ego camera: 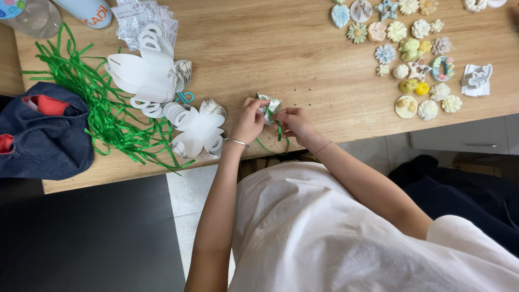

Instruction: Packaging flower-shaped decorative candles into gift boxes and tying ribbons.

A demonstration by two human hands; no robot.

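My left hand (248,121) and my right hand (294,121) meet near the front edge of a wooden table (281,48). Between their fingertips they pinch a small folded paper piece (269,106), white with green print. A thin green ribbon (278,135) hangs from it and loops down over the table's edge. Each wrist wears a thin bracelet. To the left lie two white paper flower shapes with looped petals, one large (146,73) and one smaller (197,127).
A heap of green ribbon strips (102,108) spreads at the left, beside a dark denim bag (46,132). Several small pastel flower-shaped pieces (411,48) cover the right side. Bottles (32,16) and printed paper sheets (143,19) stand at the back left.
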